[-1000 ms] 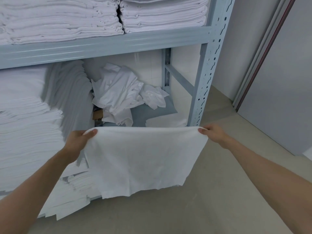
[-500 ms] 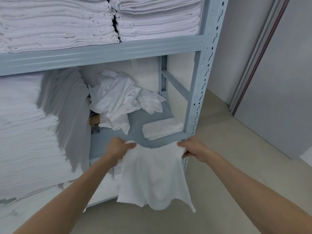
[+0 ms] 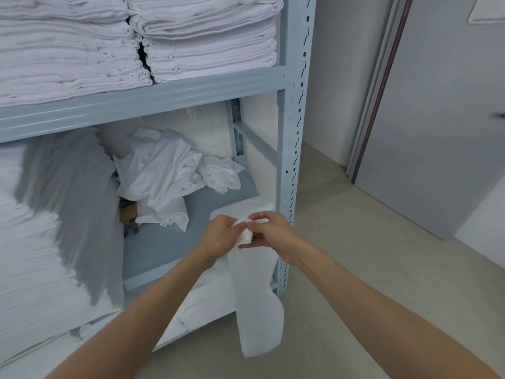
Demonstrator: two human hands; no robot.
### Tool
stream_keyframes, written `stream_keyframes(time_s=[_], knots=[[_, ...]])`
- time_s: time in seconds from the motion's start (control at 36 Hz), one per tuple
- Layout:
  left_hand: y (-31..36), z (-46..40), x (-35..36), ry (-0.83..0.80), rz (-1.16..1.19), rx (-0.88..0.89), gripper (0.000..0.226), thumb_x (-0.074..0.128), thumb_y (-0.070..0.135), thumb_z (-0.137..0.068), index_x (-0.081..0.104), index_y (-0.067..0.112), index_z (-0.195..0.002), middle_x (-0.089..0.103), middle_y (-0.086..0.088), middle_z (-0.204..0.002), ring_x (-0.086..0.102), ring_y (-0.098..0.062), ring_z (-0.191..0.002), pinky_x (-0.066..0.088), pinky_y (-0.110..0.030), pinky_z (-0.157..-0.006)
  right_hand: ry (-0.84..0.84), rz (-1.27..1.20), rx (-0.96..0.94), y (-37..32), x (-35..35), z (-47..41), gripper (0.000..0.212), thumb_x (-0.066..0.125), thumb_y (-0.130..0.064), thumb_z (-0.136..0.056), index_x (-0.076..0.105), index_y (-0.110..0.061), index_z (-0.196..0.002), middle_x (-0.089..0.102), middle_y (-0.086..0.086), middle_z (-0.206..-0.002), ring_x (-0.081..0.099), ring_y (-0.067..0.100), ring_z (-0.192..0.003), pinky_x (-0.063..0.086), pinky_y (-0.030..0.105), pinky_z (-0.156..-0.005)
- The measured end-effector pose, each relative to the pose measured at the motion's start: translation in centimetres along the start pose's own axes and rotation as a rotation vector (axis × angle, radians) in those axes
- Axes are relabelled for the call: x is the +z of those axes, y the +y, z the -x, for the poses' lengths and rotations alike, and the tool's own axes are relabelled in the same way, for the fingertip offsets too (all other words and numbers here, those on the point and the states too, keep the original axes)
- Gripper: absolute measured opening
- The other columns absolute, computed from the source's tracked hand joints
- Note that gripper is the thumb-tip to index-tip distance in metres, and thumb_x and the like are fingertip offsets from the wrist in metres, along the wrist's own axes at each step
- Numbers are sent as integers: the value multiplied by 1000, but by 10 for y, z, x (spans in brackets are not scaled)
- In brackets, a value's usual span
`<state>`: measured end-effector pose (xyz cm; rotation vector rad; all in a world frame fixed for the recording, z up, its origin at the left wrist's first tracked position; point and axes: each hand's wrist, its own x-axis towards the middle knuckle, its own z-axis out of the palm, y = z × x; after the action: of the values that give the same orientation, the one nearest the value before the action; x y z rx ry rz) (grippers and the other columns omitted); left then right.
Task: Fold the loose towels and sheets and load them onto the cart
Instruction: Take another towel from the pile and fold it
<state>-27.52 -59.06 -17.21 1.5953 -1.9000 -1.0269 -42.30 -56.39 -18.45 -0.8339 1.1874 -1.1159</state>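
Grey metal shelving (image 3: 289, 138) carries stacks of folded white linen (image 3: 207, 42) on its upper shelf and a crumpled sheet (image 3: 155, 173) on the lower one. Before it, the left hand (image 3: 221, 236) and right hand (image 3: 269, 233) meet, both pinched shut on the top edge of a white towel (image 3: 257, 305), which hangs doubled lengthwise above the floor (image 3: 369, 242)

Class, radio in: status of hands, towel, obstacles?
Left hand and right hand together, pinching towel. Towel hangs doubled. Nothing blocking.
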Motion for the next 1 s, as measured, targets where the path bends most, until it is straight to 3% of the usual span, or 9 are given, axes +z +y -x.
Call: stream_keyframes(time_s=[0.08,0.22,0.33,0.42,0.5,0.58,0.67,0.83,1.0], knots=[[4,-1,0,-29,59,10,41,54,28,-101,70,-3,-79,57,-3,-68,47,-14,-63,36,-26,-60,-43,-50,-8,-1,-7,0,16,49,4,-97,55,4,-112,69,31,-88,71,40,-80,61,47,-81],[9,0,-4,-109,167,39,32,58,25,-100,77,2,-89,71,-18,-84,57,-19,-76,46,-35,-74,-58,107,-94,3,-14,-1,24,65,1,-90,52,-2,-111,74,23,-87,73,40,-79,62,38,-74],[16,2,-4,-163,258,38,47,62,43,-94,76,-2,-90,69,-21,-84,59,-22,-77,51,-51,-86,69,381,-204,5,-20,-5,22,72,-14,-85,57,-8,-99,73,15,-68,71,31,-59,54,29,-51],[20,2,-5,-229,196,33,59,77,57,-76,76,0,-90,68,-27,-90,58,-19,-77,45,-38,-75,175,686,-290,5,-26,-9,21,75,-33,-81,60,-21,-88,70,2,-60,66,17,-54,49,27,-51],[20,-2,-3,-225,54,60,23,83,27,-77,76,5,-81,58,-6,-70,49,-13,-67,35,-27,-66,283,893,-349,4,-32,-13,25,79,-48,-70,61,-32,-76,62,-10,-67,61,12,-65,49,30,-60],[19,-6,-4,-227,-23,59,27,68,4,-81,65,17,-56,44,10,-55,37,-8,-55,29,-20,-55,209,942,-444,7,-39,-16,32,81,-54,-67,56,-35,-72,51,-14,-74,48,4,-72,40,28,-63],[17,-7,-5,-237,-46,69,18,62,0,-80,65,1,-63,40,10,-50,31,-6,-47,26,-21,-51,79,932,-487,11,-50,-16,31,81,-53,-70,59,-31,-76,49,-15,-87,44,5,-87,41,24,-75],[9,-15,-7,-144,28,102,12,56,-6,-77,66,-13,-76,53,-7,-68,43,-17,-66,34,-30,-64,-100,1098,-253,24,-87,-12,31,80,-54,-72,57,-35,-67,55,-12,-67,49,0,-62,34,21,-56],[0,-28,-20,-118,-51,87,30,62,-3,-81,77,16,-65,60,6,-60,48,-10,-57,39,-20,-52,27,1244,-188,13,-127,-9,34,77,-50,-78,56,-26,-65,48,-8,-61,42,6,-56,25,21,-49]])
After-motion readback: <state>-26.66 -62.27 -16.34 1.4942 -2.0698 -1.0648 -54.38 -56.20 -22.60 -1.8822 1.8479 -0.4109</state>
